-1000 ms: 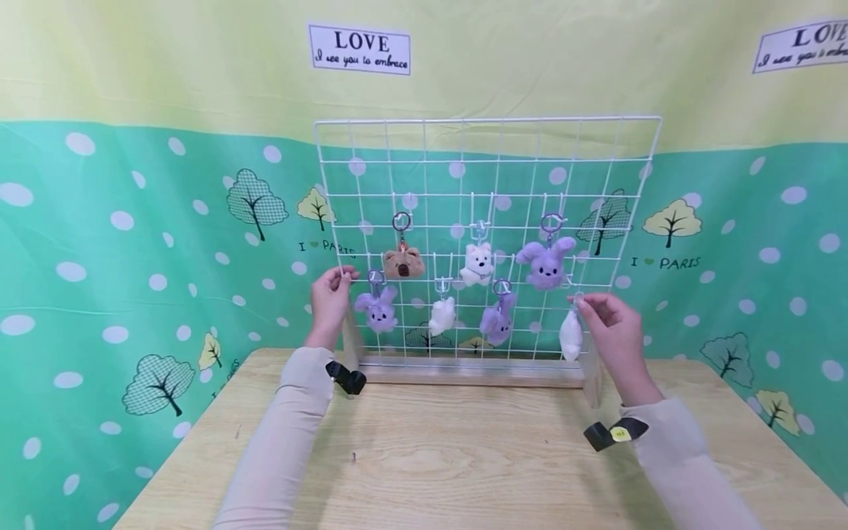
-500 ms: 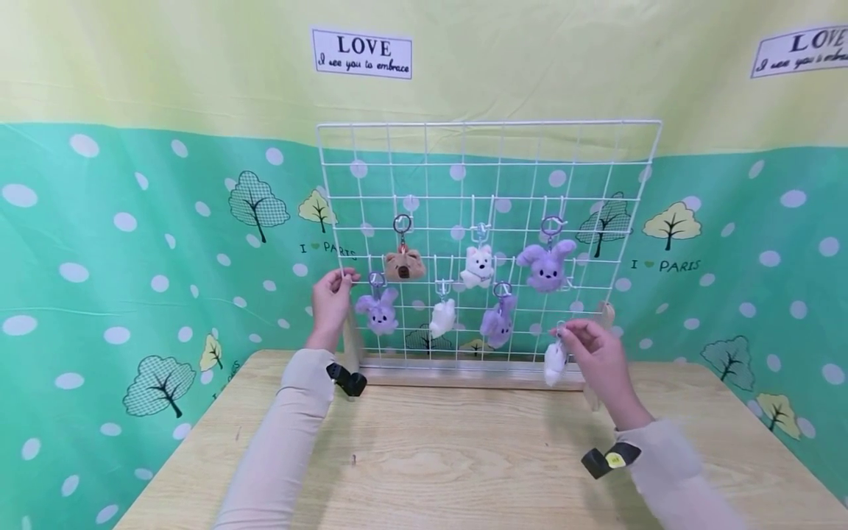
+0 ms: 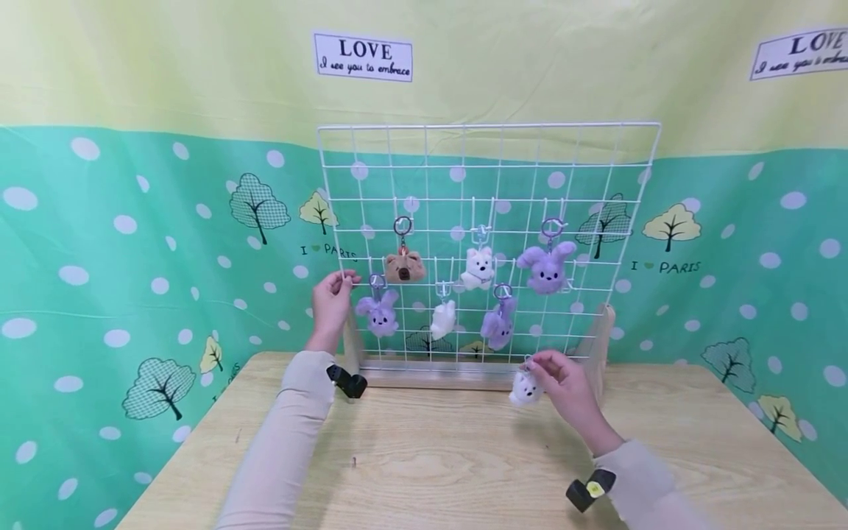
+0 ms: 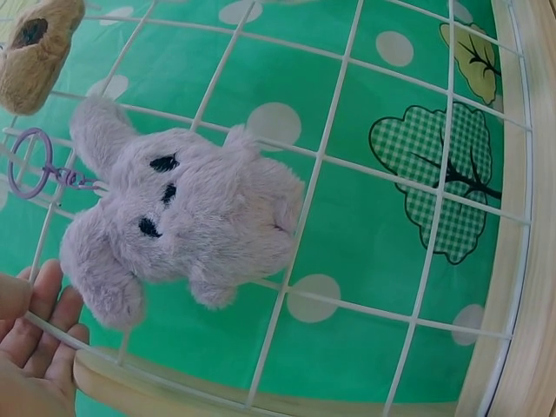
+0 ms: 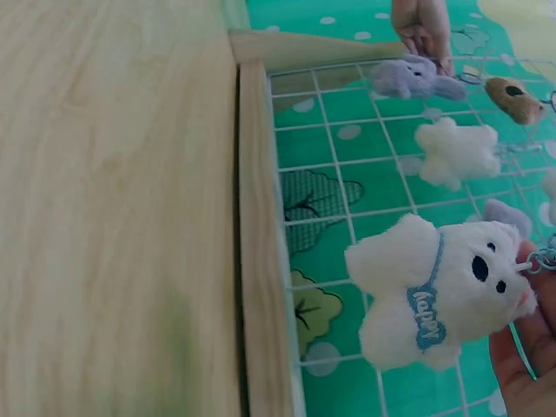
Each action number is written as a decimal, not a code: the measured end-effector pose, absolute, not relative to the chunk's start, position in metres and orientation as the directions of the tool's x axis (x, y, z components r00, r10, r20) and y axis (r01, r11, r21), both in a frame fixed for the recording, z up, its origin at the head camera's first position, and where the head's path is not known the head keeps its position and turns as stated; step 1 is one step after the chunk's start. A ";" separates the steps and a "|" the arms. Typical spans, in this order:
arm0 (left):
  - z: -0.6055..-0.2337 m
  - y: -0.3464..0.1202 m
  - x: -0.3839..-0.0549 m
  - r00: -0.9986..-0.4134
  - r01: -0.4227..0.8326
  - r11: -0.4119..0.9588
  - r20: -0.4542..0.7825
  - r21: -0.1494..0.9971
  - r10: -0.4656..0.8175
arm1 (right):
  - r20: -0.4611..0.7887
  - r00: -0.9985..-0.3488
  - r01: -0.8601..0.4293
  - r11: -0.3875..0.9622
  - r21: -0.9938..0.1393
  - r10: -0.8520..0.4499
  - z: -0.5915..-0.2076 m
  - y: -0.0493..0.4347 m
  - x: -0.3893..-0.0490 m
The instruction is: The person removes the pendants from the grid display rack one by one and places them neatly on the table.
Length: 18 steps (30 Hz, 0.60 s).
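My right hand (image 3: 568,386) pinches the ring of a white plush bear keychain (image 3: 523,389), which hangs in front of the rack's wooden base (image 3: 430,377). In the right wrist view this plush bear (image 5: 426,295) wears a blue "happy" tag, its face toward the hand. At the rack's left edge, my left hand (image 3: 329,309) grips the side wire of the white wire grid (image 3: 490,126) between thumb and fingers. Closest to that hand hangs a lilac plush bunny (image 4: 200,208) on a purple ring.
Still on hooks are a brown bear plush (image 3: 404,266), a white bear plush (image 3: 479,268), a larger lilac bunny (image 3: 548,271), a smaller white plush (image 3: 442,319) and another lilac bunny (image 3: 498,325). A bare hook (image 3: 568,285) sits at the right. The wooden table (image 3: 424,464) extends in front.
My right hand has carried the white plush bear keychain off the grid's right side, down and to the left; the plush has turned face forward. My left hand stays on the grid's edge.
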<state>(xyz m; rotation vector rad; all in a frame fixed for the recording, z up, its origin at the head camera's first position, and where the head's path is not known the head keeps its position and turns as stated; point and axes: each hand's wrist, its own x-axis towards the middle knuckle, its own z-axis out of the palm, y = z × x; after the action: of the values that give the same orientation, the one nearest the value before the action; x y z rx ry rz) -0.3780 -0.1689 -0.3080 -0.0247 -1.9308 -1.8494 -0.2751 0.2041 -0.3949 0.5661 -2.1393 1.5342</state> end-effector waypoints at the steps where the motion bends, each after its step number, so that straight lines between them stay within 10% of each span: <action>1: -0.308 -0.169 -0.378 -0.891 0.325 0.100 0.340 0.940 -0.300 | 0.569 -0.819 -0.564 0.294 -0.772 -0.078 -0.397 0.202 -0.275; 18: -0.310 -0.170 -0.382 -0.889 0.327 0.114 0.346 0.938 -0.301 | 0.461 -0.869 -0.490 0.186 -0.851 -0.181 -0.423 0.174 -0.268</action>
<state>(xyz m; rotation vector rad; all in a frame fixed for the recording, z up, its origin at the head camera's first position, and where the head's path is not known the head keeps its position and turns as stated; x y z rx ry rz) -0.3817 -0.1701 -0.3103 -0.0254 -1.9421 -1.8253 -0.2680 0.1743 -0.4229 0.6425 -2.2071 1.7392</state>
